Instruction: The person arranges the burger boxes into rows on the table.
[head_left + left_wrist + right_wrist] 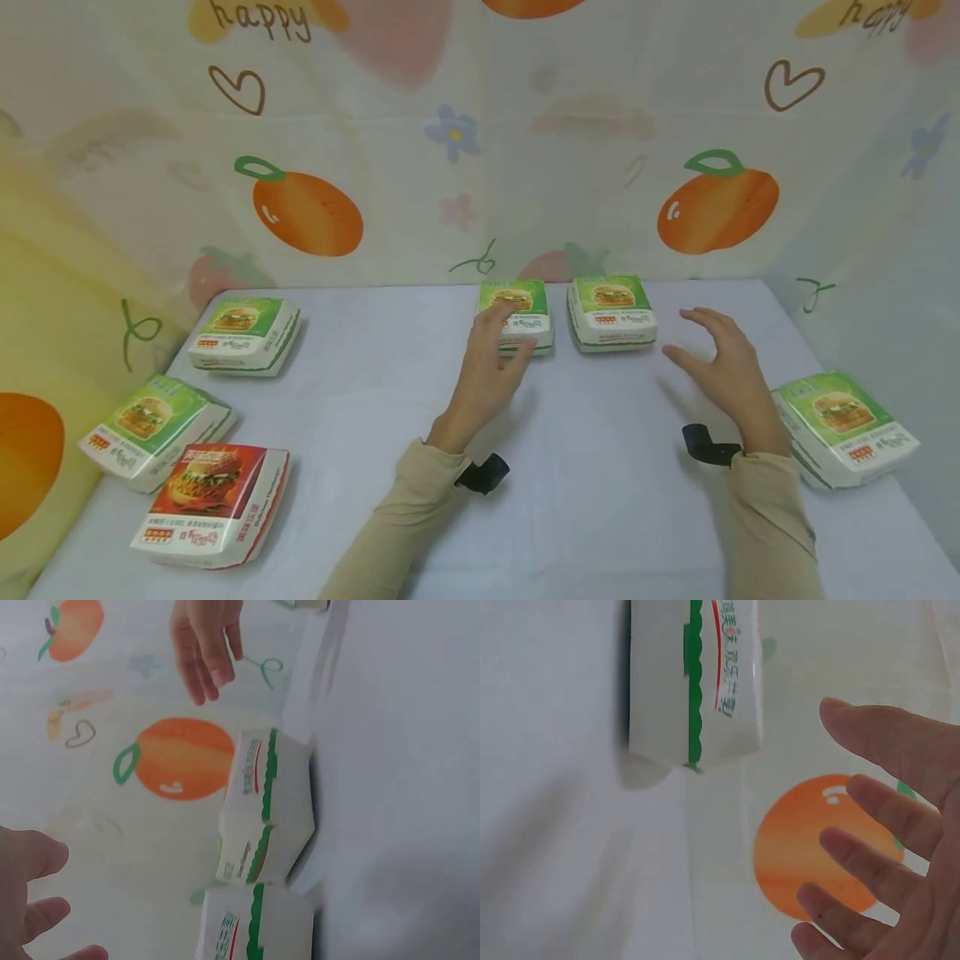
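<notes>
Two green-and-white burger boxes stand side by side at the back of the table, the left one (528, 327) partly behind my left hand (491, 367), the other burger box (611, 312) just to its right. My left hand is above the table with fingers spread and slightly bent, holding nothing; in the left wrist view its fingers (45, 922) show apart from the boxes. To the right of the pair, my right hand (723, 371) hovers with thumb and fingers parted, also holding nothing. The right wrist view shows its fingers (877, 870) beside a burger box (697, 682), not touching it.
On the left lie two more green burger boxes (247, 333) (153, 429) and a red burger box (213, 504). Another green burger box (843, 427) sits by the right forearm. A printed curtain (480, 167) hangs behind the white-covered table (600, 517).
</notes>
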`<control>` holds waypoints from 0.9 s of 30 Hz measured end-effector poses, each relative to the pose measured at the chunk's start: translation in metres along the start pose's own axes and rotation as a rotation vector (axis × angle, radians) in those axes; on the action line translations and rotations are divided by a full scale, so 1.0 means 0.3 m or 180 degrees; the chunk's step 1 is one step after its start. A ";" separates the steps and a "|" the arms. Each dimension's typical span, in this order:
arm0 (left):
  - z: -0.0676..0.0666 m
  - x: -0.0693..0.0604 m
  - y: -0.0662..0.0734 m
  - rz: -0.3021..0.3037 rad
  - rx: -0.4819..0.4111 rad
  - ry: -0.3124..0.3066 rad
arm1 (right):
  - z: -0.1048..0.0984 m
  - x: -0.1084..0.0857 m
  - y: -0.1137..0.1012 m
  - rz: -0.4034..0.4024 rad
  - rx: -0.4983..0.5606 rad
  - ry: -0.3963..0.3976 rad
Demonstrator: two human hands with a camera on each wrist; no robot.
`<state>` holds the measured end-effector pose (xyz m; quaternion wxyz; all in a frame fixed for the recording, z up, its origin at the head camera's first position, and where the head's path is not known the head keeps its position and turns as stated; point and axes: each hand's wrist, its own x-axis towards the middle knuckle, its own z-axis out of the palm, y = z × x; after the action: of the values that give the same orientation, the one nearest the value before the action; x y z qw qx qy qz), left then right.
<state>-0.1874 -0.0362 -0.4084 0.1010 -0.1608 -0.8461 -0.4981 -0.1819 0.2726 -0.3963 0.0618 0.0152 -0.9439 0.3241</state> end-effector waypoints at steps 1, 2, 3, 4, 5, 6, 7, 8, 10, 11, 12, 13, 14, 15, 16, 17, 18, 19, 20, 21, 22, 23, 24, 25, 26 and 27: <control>0.009 -0.003 0.005 0.0042 -0.0003 -0.0033 | -0.005 -0.004 0.002 0.0010 -0.0020 -0.0002; 0.017 -0.005 0.012 0.0074 -0.0005 -0.0078 | -0.010 -0.008 0.003 0.0036 -0.0042 -0.0018; 0.026 -0.007 0.018 0.0111 -0.0004 -0.0133 | -0.015 -0.012 0.004 0.0066 -0.0066 -0.0035; 0.037 -0.010 0.024 0.0155 0.0013 -0.0184 | -0.021 -0.016 0.005 0.0087 -0.0085 -0.0053; 0.047 -0.013 0.030 0.0186 0.0010 -0.0235 | -0.026 -0.021 0.006 0.0126 -0.0105 -0.0085; 0.057 -0.017 0.036 0.0201 0.0018 -0.0291 | -0.032 -0.025 0.005 0.0168 -0.0120 -0.0117; 0.068 -0.020 0.041 0.0207 0.0025 -0.0341 | -0.038 -0.030 0.005 0.0195 -0.0131 -0.0138; 0.079 -0.023 0.047 0.0204 0.0027 -0.0394 | -0.043 -0.035 0.004 0.0224 -0.0142 -0.0159; 0.103 -0.028 0.053 0.0211 0.0059 -0.0469 | -0.054 -0.045 0.005 0.0241 -0.0150 -0.0172; 0.113 -0.029 0.056 0.0206 0.0067 -0.0509 | -0.058 -0.050 0.004 0.0258 -0.0149 -0.0185; 0.125 -0.031 0.058 0.0202 0.0099 -0.0546 | -0.062 -0.054 0.004 0.0250 -0.0139 -0.0189; 0.136 -0.033 0.060 0.0207 0.0115 -0.0581 | -0.066 -0.058 0.006 0.0242 -0.0133 -0.0191; 0.147 -0.034 0.063 0.0204 0.0129 -0.0621 | -0.068 -0.062 0.008 0.0229 -0.0124 -0.0189; 0.158 -0.036 0.065 0.0205 0.0145 -0.0663 | -0.071 -0.066 0.012 0.0200 -0.0119 -0.0179; 0.168 -0.038 0.068 0.0199 0.0143 -0.0714 | -0.073 -0.071 0.016 0.0187 -0.0119 -0.0175; 0.177 -0.040 0.072 0.0199 0.0125 -0.0766 | -0.076 -0.075 0.020 0.0184 -0.0123 -0.0174; 0.186 -0.041 0.075 0.0204 0.0112 -0.0817 | -0.078 -0.080 0.025 0.0182 -0.0124 -0.0171; 0.195 -0.042 0.078 0.0219 0.0095 -0.0867 | -0.081 -0.084 0.030 0.0192 -0.0133 -0.0172; 0.204 -0.043 0.082 0.0233 0.0092 -0.0919 | -0.084 -0.088 0.038 0.0208 -0.0142 -0.0176; 0.211 -0.044 0.086 0.0252 0.0083 -0.0966 | -0.088 -0.093 0.044 0.0228 -0.0161 -0.0180; 0.219 -0.045 0.090 0.0271 0.0077 -0.1013 | -0.092 -0.098 0.049 0.0260 -0.0173 -0.0192; 0.227 -0.046 0.094 0.0288 0.0087 -0.1050 | -0.096 -0.103 0.054 0.0292 -0.0184 -0.0205; 0.234 -0.046 0.098 0.0303 0.0100 -0.1086 | -0.101 -0.108 0.060 0.0311 -0.0195 -0.0215; 0.242 -0.046 0.101 0.0321 0.0102 -0.1117 | -0.106 -0.113 0.066 0.0317 -0.0209 -0.0212; 0.250 -0.047 0.105 0.0330 0.0101 -0.1154 | -0.112 -0.118 0.072 0.0326 -0.0223 -0.0209; 0.257 -0.047 0.109 0.0347 0.0108 -0.1185 | -0.117 -0.123 0.077 0.0331 -0.0234 -0.0202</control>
<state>-0.1629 0.0438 -0.4238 -0.0277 -0.2941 -0.8484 -0.4392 -0.1431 0.3119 -0.3877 0.0154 -0.0258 -0.9562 0.2912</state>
